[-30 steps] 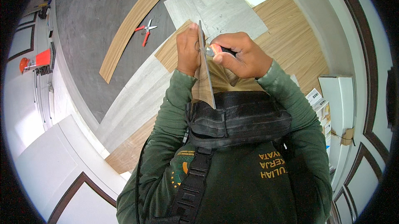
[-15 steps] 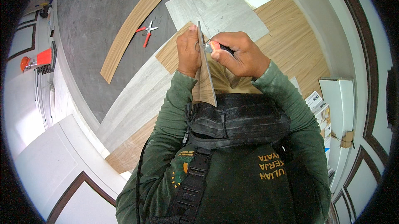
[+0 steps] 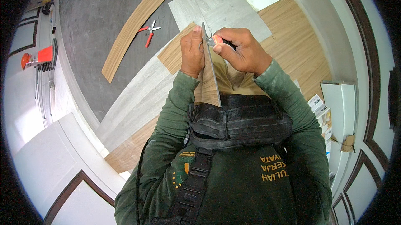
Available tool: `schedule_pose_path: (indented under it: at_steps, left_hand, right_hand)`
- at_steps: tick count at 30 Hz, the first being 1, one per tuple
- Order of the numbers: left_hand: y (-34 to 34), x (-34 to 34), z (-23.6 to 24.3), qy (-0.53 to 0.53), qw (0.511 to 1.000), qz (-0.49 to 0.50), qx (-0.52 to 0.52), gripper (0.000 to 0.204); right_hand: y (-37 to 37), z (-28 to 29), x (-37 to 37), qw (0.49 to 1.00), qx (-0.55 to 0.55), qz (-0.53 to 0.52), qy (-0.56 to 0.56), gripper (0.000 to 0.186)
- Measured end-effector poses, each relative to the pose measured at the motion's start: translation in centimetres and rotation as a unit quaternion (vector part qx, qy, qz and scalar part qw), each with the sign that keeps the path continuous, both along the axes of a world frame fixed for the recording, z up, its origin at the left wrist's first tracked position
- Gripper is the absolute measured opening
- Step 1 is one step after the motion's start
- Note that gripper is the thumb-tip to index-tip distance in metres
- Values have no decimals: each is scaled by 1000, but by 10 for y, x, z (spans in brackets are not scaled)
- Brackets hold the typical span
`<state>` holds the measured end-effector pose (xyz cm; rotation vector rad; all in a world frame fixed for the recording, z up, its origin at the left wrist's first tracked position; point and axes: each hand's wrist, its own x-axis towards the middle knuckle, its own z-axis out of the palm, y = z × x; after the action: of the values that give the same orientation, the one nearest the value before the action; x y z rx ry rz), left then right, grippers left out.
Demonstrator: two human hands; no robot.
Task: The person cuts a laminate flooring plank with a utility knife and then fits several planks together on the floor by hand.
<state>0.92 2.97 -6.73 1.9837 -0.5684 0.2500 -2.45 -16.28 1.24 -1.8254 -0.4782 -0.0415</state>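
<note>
My left hand [image 3: 192,50] grips a wood-look plank [image 3: 210,81] held on edge above my lap and black pouch [image 3: 240,120]. My right hand [image 3: 244,51] is closed on a red-and-black handled tool [image 3: 217,40], its metal head against the plank's upper part, with thin curled shavings beside it. Beyond my left hand, red-handled snips [image 3: 149,37] lie open on dark grey flooring [image 3: 92,45], next to a long oak-look strip [image 3: 140,16].
Grey planks [image 3: 217,3] and oak planks [image 3: 292,45] cover the floor around me. Cartons and long white pieces [image 3: 338,99] lie along the right wall. A red-and-orange item [image 3: 44,56] is at the left wall. A white panelled door or board [image 3: 58,150] is at lower left.
Both hands, the plank and the tool have shifted slightly to the right in the picture. The tool head sits a little higher along the plank.
</note>
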Motion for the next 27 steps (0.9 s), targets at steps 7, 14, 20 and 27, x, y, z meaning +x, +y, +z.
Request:
schedule_pose_path:
  at_steps: [7,14,20,27]
  left_hand:
    - [-36,-9,41,27,996,-15,-83,42]
    - [-8,3,21,-5,1000,-10,-2,36]
    - [-10,-1,34,225,966,-42,-118,26]
    - [-22,-6,36,118,982,-14,-143,41]
  right_hand:
    - [-1,-16,16,996,38,-82,26,27]
    - [-7,-6,-1,975,166,-69,129,44]
    - [-8,9,-10,993,69,24,91,29]
    - [-5,10,-10,997,47,17,66,26]
